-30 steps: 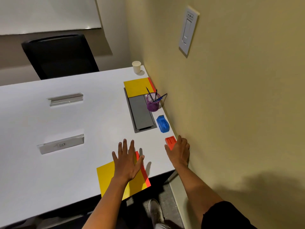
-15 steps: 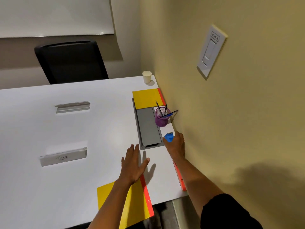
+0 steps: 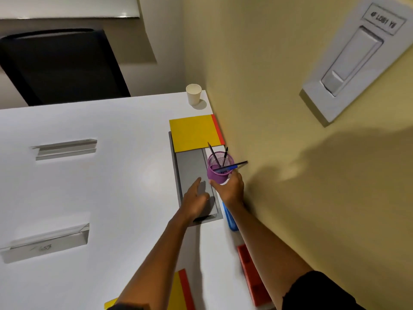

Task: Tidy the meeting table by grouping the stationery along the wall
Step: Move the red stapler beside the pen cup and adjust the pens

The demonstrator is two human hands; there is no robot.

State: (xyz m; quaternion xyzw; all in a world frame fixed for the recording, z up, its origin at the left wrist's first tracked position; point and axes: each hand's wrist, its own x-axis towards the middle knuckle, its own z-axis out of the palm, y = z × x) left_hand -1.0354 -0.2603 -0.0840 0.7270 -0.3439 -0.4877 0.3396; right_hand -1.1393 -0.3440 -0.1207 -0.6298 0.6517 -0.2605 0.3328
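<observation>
While two yellow pads (image 3: 194, 132) lie near one purple cup (image 3: 218, 173), right hand (image 3: 230, 186) cups its base, left hand (image 3: 195, 201) spread beside it

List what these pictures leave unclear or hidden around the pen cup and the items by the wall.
- Head view: right hand at the purple pen cup; real grip unclear, blurred.
- Blue item: mostly behind the right forearm.
- Red item: partly behind that arm, motion-blurred.
- Near yellow pad: cut off by the bottom edge, under the left arm.
- Wall switch label: too blurred to read.
</observation>
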